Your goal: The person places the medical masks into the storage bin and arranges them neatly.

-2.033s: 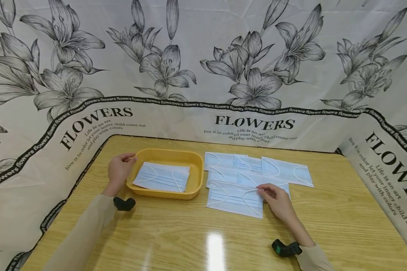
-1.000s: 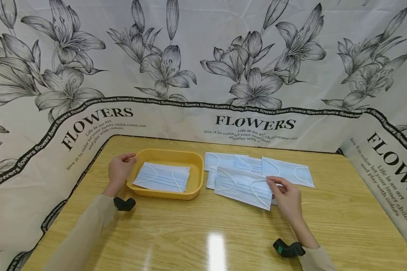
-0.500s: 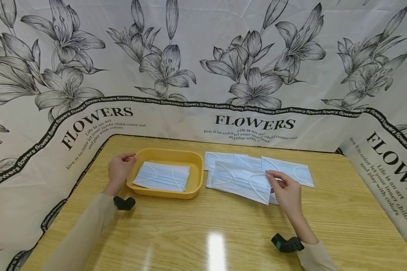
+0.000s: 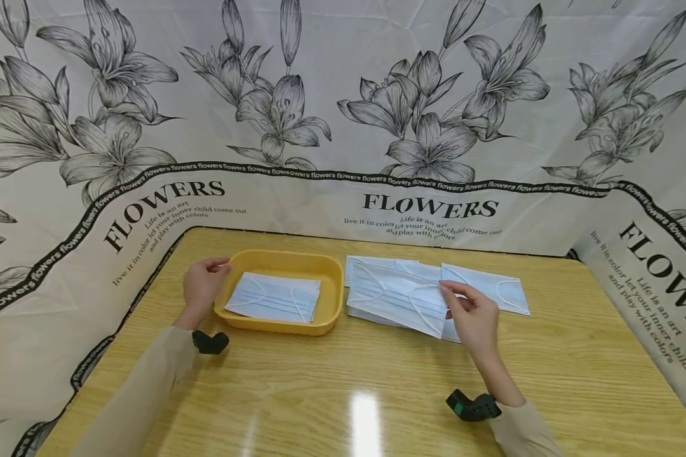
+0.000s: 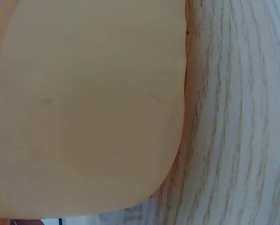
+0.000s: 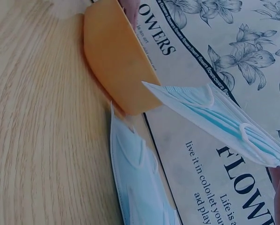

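Yellow tray [image 4: 331,282] contains one face mask [image 4: 274,298]; left hand [image 4: 202,287] grips tray rim; right hand [image 4: 473,317] pinches raised mask [image 4: 397,297] beside tray

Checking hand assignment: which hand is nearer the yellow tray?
Left. The left hand grips the yellow tray at its left rim. The right hand is off to the tray's right, pinching a lifted face mask above the table.

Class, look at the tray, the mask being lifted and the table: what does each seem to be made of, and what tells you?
Tray: probably moulded plastic, smooth matte yellow with rounded corners.
Lifted mask pinched by the right hand: likely thin nonwoven fabric, pale blue, pleated, with white ear loops, bending as it hangs.
Table: wood-grain pattern under a glossy finish that mirrors a light; possibly laminate.
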`<act>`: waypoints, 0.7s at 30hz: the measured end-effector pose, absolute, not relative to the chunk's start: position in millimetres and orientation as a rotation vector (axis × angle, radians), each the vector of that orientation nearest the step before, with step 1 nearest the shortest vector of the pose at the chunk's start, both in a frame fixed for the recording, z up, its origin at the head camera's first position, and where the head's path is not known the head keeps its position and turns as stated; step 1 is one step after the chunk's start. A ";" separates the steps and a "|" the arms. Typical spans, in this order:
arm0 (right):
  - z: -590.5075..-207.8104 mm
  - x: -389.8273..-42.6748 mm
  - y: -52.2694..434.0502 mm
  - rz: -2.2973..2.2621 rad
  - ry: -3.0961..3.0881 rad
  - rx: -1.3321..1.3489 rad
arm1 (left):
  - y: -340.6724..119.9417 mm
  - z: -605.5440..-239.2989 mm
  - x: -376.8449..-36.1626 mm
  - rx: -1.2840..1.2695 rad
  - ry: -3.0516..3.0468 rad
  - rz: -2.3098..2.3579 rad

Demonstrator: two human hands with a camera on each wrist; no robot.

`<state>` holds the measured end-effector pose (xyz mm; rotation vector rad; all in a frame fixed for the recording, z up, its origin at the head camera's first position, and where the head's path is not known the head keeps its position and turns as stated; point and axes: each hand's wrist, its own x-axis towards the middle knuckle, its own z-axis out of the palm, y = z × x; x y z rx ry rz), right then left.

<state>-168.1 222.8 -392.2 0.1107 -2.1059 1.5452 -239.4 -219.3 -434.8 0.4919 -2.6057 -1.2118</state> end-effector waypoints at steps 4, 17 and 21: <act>-391.1 -170.1 216.8 1.584 -2.073 0.133 | -219.7 -435.7 -239.8 0.488 -2.603 -1.215; -384.1 -174.0 208.8 1.613 -2.058 0.123 | -220.0 -435.9 -240.3 0.497 -2.601 -1.203; -382.2 -175.1 209.3 1.603 -2.021 0.138 | -220.1 -436.0 -240.7 0.509 -2.602 -1.206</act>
